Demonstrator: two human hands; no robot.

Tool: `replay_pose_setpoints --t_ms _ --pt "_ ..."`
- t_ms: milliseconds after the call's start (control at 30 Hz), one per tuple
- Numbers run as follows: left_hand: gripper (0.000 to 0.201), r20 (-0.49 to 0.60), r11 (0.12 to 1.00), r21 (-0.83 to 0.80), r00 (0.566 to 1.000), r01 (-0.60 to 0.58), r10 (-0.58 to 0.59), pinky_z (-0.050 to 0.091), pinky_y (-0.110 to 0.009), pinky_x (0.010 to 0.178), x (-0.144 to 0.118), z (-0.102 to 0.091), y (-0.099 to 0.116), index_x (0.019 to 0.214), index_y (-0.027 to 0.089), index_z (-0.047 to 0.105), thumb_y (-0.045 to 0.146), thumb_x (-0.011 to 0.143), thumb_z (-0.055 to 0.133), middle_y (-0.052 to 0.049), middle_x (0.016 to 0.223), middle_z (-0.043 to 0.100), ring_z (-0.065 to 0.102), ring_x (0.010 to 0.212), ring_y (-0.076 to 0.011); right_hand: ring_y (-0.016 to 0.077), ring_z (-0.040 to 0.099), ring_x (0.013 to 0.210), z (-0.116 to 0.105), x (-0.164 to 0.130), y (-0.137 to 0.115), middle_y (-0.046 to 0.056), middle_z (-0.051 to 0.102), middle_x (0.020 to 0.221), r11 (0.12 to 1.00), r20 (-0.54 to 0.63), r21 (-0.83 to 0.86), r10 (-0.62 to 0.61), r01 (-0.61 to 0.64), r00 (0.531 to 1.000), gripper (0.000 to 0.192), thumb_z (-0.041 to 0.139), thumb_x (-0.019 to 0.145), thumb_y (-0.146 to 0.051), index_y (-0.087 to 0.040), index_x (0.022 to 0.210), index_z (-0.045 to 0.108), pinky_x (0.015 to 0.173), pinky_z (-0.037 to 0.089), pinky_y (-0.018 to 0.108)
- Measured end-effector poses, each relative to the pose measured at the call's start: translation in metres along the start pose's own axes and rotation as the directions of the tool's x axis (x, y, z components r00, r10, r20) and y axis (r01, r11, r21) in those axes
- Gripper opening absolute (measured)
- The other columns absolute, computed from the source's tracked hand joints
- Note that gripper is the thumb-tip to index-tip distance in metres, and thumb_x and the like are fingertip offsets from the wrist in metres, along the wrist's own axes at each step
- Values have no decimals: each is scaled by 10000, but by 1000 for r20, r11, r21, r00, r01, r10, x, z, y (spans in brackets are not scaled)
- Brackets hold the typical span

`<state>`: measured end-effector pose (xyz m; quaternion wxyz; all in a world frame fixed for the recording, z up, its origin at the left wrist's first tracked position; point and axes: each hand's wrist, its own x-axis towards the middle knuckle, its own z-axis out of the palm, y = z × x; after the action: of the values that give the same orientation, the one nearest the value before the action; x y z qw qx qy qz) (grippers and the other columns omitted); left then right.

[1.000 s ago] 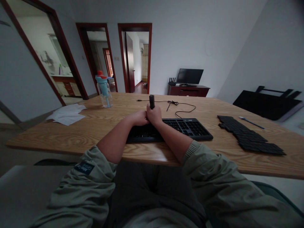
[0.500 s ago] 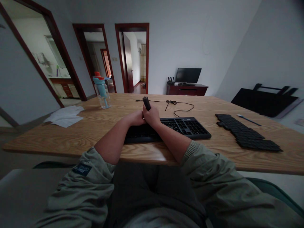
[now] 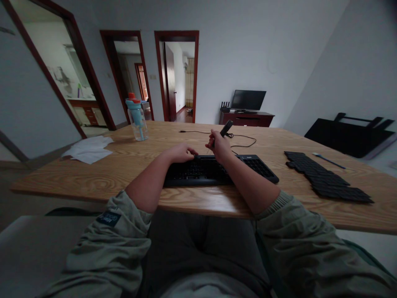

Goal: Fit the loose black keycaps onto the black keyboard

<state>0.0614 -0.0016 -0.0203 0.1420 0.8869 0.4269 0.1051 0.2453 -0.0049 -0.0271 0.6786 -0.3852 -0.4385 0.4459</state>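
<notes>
black keyboard (image 3: 217, 169) under left hand (image 3: 180, 152) lying loosely open, right hand (image 3: 218, 147) clamped on dark tool (image 3: 226, 128)

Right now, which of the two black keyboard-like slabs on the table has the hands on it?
The keyboard at the near table edge: the left hand rests on it. The dark slab lies untouched, far right.

One head-worn view is given, aimed forward and downward from just behind the keyboard (image 3: 217, 169), toward distant doorways.
</notes>
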Motion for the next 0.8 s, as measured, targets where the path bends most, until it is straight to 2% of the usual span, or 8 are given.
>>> replay_pose_setpoints --t_ms 100,167,233,300,367,433,567,800 --pt "441 -10 1000 -1 1000 10 -10 495 -223 836 0 0 1 1190 204 733 206 794 540 -31 1118 760 683 935 -160 109 446 510 -12 4 -3 -44 460 605 993 45 -73 -85 88 995 203 590 847 -371 -207 741 534 582 525 269" --pt "426 -25 1000 2 1000 10 -10 500 -224 832 0 0 1 1185 204 733 220 802 547 -33 1120 758 682 940 -164 128 482 541 -21 5 -4 -29 498 618 949 150 -239 -175 208 973 181 598 847 -365 -198 781 582 576 501 278" --pt "415 -35 1000 4 999 16 -16 504 -227 838 0 -1 1 1181 212 733 221 809 549 -29 1123 757 682 948 -166 147 527 595 -28 1 -5 -6 567 663 826 317 -426 -246 370 916 147 613 846 -335 -192 839 642 609 474 282" --pt "401 -58 999 13 998 41 -40 503 -232 855 -2 -3 1 1161 208 741 203 814 539 -30 1124 756 682 963 -170 164 566 674 -33 -7 -6 17 636 743 649 512 -547 -240 529 825 99 637 827 -263 -200 876 695 665 450 283" --pt "381 -86 996 32 993 82 -79 500 -237 865 -3 -5 3 1130 197 753 195 819 532 -38 1114 758 682 972 -178 177 582 727 -32 -18 -5 29 674 806 483 654 -607 -148 632 742 114 663 788 -185 -215 876 730 699 429 280" --pt "363 -117 990 57 986 128 -121 499 -239 868 -3 -8 4 1111 184 760 202 826 535 -51 1110 759 682 982 -188 184 583 727 -29 -28 -4 38 689 834 365 718 -638 -35 678 695 161 690 749 -143 -225 874 750 700 416 278" --pt "365 -145 982 95 978 162 -147 496 -236 876 -3 -9 3 1126 179 755 219 839 533 -61 1134 755 686 994 -188 196 593 720 -20 -37 -3 55 703 885 298 741 -650 44 699 670 227 720 718 -132 -238 915 760 687 408 281" --pt "379 -133 980 110 980 163 -148 489 -229 881 -1 -9 3 1156 177 737 235 845 529 -67 1162 745 684 1018 -185 204 601 733 -31 -46 -21 53 721 868 237 718 -684 49 690 694 267 703 733 -169 -241 987 747 664 398 287"
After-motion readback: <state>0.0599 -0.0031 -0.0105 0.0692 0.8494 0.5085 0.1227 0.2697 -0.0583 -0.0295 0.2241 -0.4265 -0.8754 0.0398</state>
